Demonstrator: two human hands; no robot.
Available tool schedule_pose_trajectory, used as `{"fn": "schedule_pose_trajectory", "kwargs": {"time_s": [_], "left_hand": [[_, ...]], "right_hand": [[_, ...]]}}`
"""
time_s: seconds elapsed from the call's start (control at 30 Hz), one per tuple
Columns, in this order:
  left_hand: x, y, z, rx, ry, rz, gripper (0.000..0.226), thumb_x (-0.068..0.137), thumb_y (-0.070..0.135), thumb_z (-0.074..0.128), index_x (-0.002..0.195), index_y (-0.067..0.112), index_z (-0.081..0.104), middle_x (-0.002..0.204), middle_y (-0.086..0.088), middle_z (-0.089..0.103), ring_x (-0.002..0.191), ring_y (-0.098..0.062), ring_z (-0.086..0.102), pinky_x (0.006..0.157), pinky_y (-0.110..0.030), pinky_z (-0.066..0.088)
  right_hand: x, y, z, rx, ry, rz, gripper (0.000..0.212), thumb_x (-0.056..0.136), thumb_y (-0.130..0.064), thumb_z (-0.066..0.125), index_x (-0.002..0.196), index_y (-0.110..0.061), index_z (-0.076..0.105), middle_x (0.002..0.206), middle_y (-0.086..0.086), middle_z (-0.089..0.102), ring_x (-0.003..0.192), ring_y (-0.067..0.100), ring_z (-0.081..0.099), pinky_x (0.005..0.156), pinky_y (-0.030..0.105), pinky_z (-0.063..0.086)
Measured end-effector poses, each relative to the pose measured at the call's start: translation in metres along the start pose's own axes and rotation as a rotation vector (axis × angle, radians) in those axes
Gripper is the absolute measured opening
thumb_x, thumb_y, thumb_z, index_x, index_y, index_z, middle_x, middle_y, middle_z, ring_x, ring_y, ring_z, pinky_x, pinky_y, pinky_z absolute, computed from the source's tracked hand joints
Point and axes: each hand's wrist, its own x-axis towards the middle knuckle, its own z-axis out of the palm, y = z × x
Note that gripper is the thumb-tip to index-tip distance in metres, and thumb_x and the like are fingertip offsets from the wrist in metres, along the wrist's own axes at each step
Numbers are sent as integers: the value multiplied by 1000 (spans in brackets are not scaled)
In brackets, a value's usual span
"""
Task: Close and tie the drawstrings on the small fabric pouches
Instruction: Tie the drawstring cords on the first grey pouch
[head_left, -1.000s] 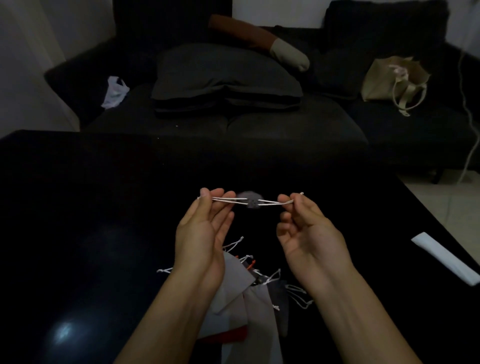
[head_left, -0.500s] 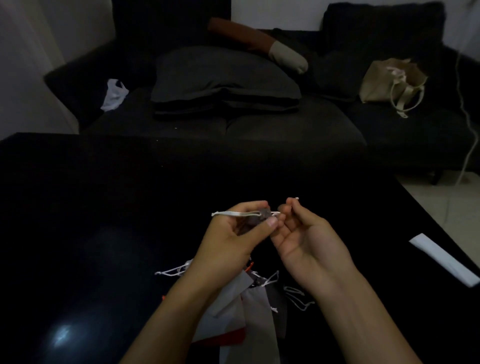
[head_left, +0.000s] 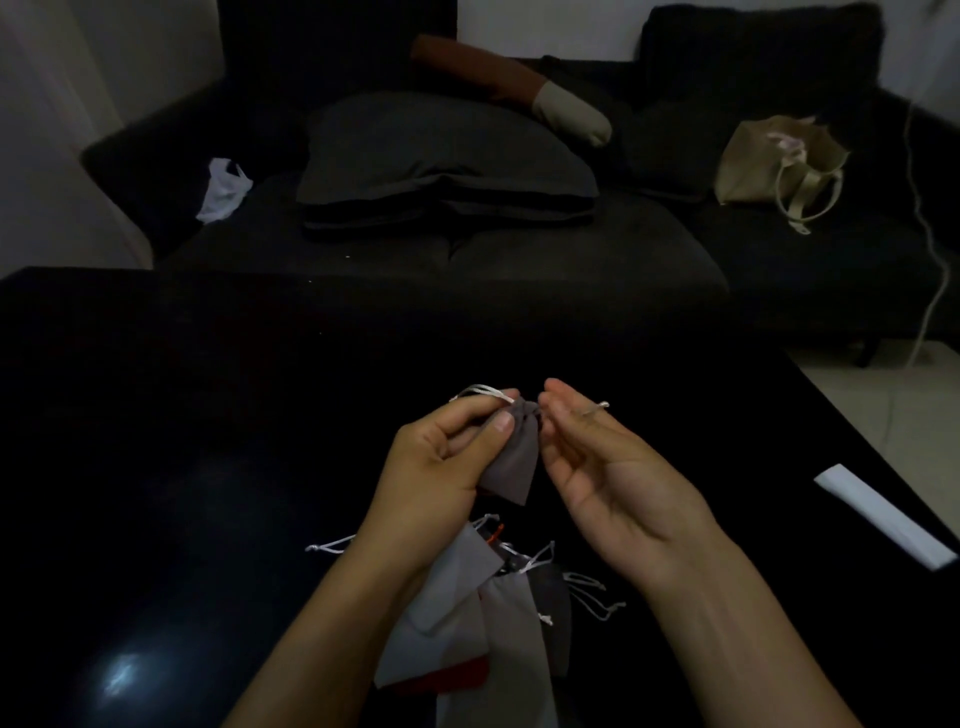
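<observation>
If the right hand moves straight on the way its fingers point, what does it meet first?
Probably the gathered neck of the grey pouch held by the left hand; the right hand points there, though depth is unclear.

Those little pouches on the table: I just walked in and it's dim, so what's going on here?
A person is closing a small grey pouch above the black table. The left hand grips its gathered neck and one white drawstring; the right hand pinches the other drawstring end. No knot shows yet. More pouches lie piled below.
</observation>
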Motion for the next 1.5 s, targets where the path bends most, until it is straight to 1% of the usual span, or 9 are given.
{"fn": "schedule_pose_trajectory", "kwargs": {"time_s": [0.2, 0.33, 0.43, 0.67, 0.87, 1.1, 1.23, 1.4, 1.5], "left_hand": [[1, -1, 0, 56, 27, -25, 21, 96, 13, 57, 107, 12, 73, 104, 0, 76, 99, -10, 71, 80, -17, 54], [1, -4, -1, 103, 108, -57, 20, 94, 19, 59, 95, 7, 76, 92, -6, 77, 88, -12, 72, 76, -21, 54], [0, 1, -1, -107, 79, -197, 27, 94, 25, 59, 92, 3, 74, 87, -14, 74, 78, -16, 70, 68, -23, 55], [0, 10, 2, -485, 93, -322, 18, 94, 15, 54, 92, 6, 70, 87, -7, 73, 76, -12, 70, 73, -21, 57], [1, 7, 0, -354, 99, -303, 15, 93, 12, 57, 97, 10, 71, 82, -1, 73, 72, -7, 69, 72, -19, 55], [0, 6, 0, -340, 50, -256, 19, 92, 10, 57, 105, 8, 70, 86, -5, 74, 78, -9, 70, 69, -17, 56], [0, 7, -3, -255, 20, -193, 19, 92, 6, 57, 104, 9, 70, 90, -7, 76, 81, -10, 71, 71, -18, 56], [-1, 5, -4, -136, -12, -119, 18, 89, 0, 60, 102, 6, 71, 89, -15, 75, 80, -14, 72, 71, -18, 56], [-1, 4, -6, -71, -3, -78, 16, 88, -2, 61, 100, 4, 69, 91, -17, 75, 82, -17, 72, 76, -20, 57]], "right_hand": [[2, 5, 0, -153, 31, -62, 21, 91, 5, 55, 107, -2, 68, 97, 13, 75, 88, 14, 73, 74, 18, 57], [0, 6, -1, -348, 55, -98, 15, 91, 3, 58, 99, -3, 69, 83, 10, 75, 74, 11, 71, 71, 18, 58], [-2, 5, 0, -439, 46, -106, 12, 89, 1, 61, 96, -4, 70, 79, 8, 75, 68, 9, 67, 68, 18, 57], [-4, 1, 4, -119, -47, 71, 17, 88, 0, 58, 98, 2, 71, 89, 13, 74, 72, 12, 71, 66, 20, 58], [-7, -4, 6, -4, -32, 40, 16, 74, -5, 64, 80, -4, 79, 80, 11, 72, 72, 12, 72, 67, 20, 59], [-8, -4, 5, -142, -98, 39, 31, 72, 4, 61, 102, 1, 70, 89, 15, 75, 80, 15, 74, 68, 19, 58], [-7, -2, 2, -262, -140, 1, 27, 74, -7, 66, 100, -1, 74, 91, 12, 75, 79, 11, 71, 71, 18, 57], [-4, 3, 1, -392, -87, -80, 40, 70, -12, 71, 106, 6, 70, 88, 11, 74, 69, 9, 66, 66, 18, 54], [-4, 4, 0, -485, -43, -129, 33, 71, -12, 73, 99, 5, 73, 80, 11, 72, 66, 9, 65, 63, 18, 53]]}}
